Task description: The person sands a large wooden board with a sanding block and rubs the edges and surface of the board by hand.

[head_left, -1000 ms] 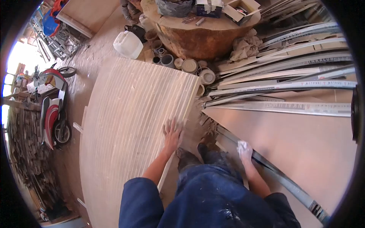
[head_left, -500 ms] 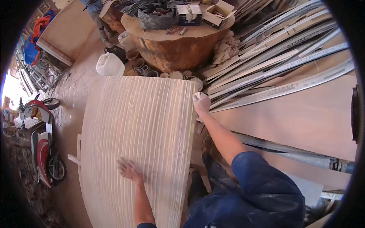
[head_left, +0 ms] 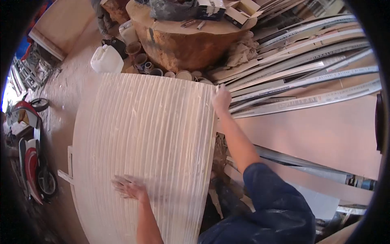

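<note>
A large pale wooden panel (head_left: 134,122), with narrow ridges running along its length, lies before me. Near its middle, toward my body, my left hand (head_left: 132,190) rests palm down with dusty fingers spread. My right hand (head_left: 221,99) is closed at the panel's right edge, close to the far corner. Its fingers are curled, and what they grip, if anything, is hidden. White dust coats both hands.
A thick tree-trunk slab (head_left: 183,44) stands beyond the panel, bearing cardboard boxes (head_left: 239,14). A white jug (head_left: 106,59) and several cans (head_left: 185,76) sit by it. Long metal-and-wood strips (head_left: 308,83) lie right; a red motorbike (head_left: 31,162) is left. Another person's legs (head_left: 102,20) show at the back.
The view has shifted, so the background sits higher and further left. My left hand has slid toward me over the ridges. My right hand is slightly nearer the far corner.
</note>
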Available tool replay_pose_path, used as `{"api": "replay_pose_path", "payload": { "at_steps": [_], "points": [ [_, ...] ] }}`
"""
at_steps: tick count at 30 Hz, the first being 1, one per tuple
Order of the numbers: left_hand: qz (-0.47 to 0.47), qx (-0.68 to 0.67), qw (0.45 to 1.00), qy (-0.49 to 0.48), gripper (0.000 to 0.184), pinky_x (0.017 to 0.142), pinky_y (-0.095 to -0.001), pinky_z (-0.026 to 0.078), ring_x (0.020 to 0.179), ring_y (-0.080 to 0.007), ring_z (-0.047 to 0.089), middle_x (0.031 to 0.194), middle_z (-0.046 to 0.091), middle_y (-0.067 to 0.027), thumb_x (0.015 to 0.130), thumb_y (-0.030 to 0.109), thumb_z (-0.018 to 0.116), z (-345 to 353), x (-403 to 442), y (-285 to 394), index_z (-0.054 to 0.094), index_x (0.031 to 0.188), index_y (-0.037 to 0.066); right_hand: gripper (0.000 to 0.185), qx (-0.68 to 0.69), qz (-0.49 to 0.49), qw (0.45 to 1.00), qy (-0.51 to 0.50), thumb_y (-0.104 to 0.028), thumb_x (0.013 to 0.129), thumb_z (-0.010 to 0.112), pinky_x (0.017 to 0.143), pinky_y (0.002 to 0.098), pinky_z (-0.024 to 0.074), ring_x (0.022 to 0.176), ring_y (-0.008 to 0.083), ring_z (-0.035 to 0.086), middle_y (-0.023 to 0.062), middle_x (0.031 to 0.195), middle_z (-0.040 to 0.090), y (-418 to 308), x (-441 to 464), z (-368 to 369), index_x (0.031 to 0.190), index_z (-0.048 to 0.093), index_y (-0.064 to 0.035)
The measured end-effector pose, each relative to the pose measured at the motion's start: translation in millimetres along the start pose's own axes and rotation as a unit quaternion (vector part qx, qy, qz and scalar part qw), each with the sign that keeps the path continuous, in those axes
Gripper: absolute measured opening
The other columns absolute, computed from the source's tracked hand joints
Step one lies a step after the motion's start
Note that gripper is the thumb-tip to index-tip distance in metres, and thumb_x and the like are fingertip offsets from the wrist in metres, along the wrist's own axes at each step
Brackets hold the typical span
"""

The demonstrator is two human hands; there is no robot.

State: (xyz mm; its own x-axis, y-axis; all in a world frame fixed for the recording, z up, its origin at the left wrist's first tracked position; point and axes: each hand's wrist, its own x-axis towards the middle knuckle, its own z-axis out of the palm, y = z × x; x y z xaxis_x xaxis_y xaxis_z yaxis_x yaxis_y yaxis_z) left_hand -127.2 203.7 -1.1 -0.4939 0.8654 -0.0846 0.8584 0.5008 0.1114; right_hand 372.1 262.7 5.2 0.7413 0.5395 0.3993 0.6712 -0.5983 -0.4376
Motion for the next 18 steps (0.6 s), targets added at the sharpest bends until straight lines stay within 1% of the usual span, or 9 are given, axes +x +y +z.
{"api": "replay_pose_path", "payload": {
  "at_steps": [2, 4, 5, 6, 7, 10, 15, 17, 18],
  "points": [
    [0.02, 0.009, 1.0, 0.02, 0.068, 0.118, -0.0673, 0.012, 0.153, -0.0421, 0.011, 0.169, 0.009, -0.0096, 0.104, 0.059, 0.025, 19, 7, -16, 0.017, 0.162, 0.024, 0.023, 0.007, -0.009, 1.0, 0.026, -0.022, 0.086, 0.068, 0.069, 0.0541, 0.0497, 0.079, 0.0453, 0.064, 0.0235, 0.082, 0.065, 2, 11, 5, 0.09, 0.058, -0.002],
    [0.06, 0.012, 0.997, 0.042, 0.07, 0.117, -0.068, 0.012, 0.152, -0.0442, 0.012, 0.168, 0.01, -0.0104, 0.103, 0.06, 0.026, 27, 11, -27, 0.017, 0.162, 0.023, 0.024, -0.025, 0.024, 0.996, -0.088, -0.022, 0.089, 0.067, 0.075, 0.052, 0.05, 0.088, 0.0431, 0.064, 0.0228, 0.09, 0.065, -7, -6, -20, 0.097, 0.058, -0.0012],
    [0.063, 0.014, 0.997, 0.042, 0.07, 0.117, -0.068, 0.012, 0.152, -0.0442, 0.012, 0.168, 0.01, -0.0104, 0.103, 0.06, 0.026, 26, 11, -27, 0.017, 0.162, 0.023, 0.025, -0.008, 0.024, 0.994, -0.107, -0.023, 0.089, 0.068, 0.075, 0.0522, 0.0499, 0.086, 0.043, 0.064, 0.022, 0.09, 0.065, -7, -44, -30, 0.096, 0.058, -0.0014],
    [0.046, 0.007, 0.998, 0.035, 0.07, 0.117, -0.0683, 0.013, 0.152, -0.0447, 0.013, 0.168, 0.011, -0.0108, 0.103, 0.06, 0.025, 25, 11, -26, 0.017, 0.162, 0.023, 0.024, 0.003, -0.015, 0.997, -0.076, -0.022, 0.087, 0.07, 0.07, 0.0514, 0.0502, 0.081, 0.0415, 0.065, 0.0204, 0.089, 0.064, -13, -87, -49, 0.094, 0.058, -0.0027],
    [0.029, -0.003, 0.999, 0.031, 0.071, 0.116, -0.0687, 0.013, 0.151, -0.0452, 0.014, 0.168, 0.012, -0.0112, 0.103, 0.061, 0.024, 23, 12, -18, 0.018, 0.162, 0.023, 0.021, 0.026, 0.051, 0.991, -0.118, -0.02, 0.086, 0.071, 0.066, 0.0492, 0.0508, 0.076, 0.0395, 0.065, 0.018, 0.088, 0.064, -20, -160, -81, 0.093, 0.058, -0.0054],
    [0.01, 0.007, 1.0, 0.007, 0.069, 0.116, -0.0688, 0.012, 0.151, -0.0463, 0.016, 0.168, 0.013, -0.0115, 0.103, 0.06, 0.023, 0, 7, -1, 0.019, 0.162, 0.023, 0.017, 0.118, 0.072, 0.986, -0.097, -0.02, 0.086, 0.072, 0.065, 0.0465, 0.0521, 0.075, 0.0375, 0.066, 0.0154, 0.083, 0.063, -37, -219, -120, 0.094, 0.062, -0.0094],
    [0.028, -0.003, 0.999, 0.034, 0.065, 0.117, -0.0679, 0.011, 0.151, -0.0454, 0.015, 0.168, 0.012, -0.0111, 0.105, 0.056, 0.024, 17, 11, -12, 0.019, 0.161, 0.023, 0.016, 0.093, 0.079, 0.991, -0.057, -0.023, 0.091, 0.067, 0.066, 0.0448, 0.0522, 0.077, 0.0354, 0.066, 0.0164, 0.083, 0.066, -14, -133, -73, 0.097, 0.067, -0.0078],
    [0.03, -0.01, 0.999, 0.038, 0.064, 0.117, -0.0675, 0.011, 0.151, -0.045, 0.014, 0.168, 0.012, -0.011, 0.105, 0.054, 0.025, 13, 4, -11, 0.019, 0.161, 0.023, 0.021, 0.169, 0.045, 0.985, 0.015, -0.024, 0.094, 0.065, 0.065, 0.0411, 0.0525, 0.073, 0.031, 0.067, 0.0158, 0.081, 0.068, 18, -81, -39, 0.096, 0.069, -0.0044],
    [0.009, 0.02, 1.0, 0.016, 0.064, 0.118, -0.0663, 0.013, 0.152, -0.043, 0.015, 0.168, 0.013, -0.0113, 0.106, 0.053, 0.026, 2, 2, 3, 0.018, 0.162, 0.022, 0.022, 0.257, 0.123, 0.959, 0.008, -0.024, 0.094, 0.065, 0.065, 0.0391, 0.0525, 0.071, 0.0277, 0.068, 0.0146, 0.081, 0.07, 18, -60, -48, 0.095, 0.07, -0.0025]
  ]
}}
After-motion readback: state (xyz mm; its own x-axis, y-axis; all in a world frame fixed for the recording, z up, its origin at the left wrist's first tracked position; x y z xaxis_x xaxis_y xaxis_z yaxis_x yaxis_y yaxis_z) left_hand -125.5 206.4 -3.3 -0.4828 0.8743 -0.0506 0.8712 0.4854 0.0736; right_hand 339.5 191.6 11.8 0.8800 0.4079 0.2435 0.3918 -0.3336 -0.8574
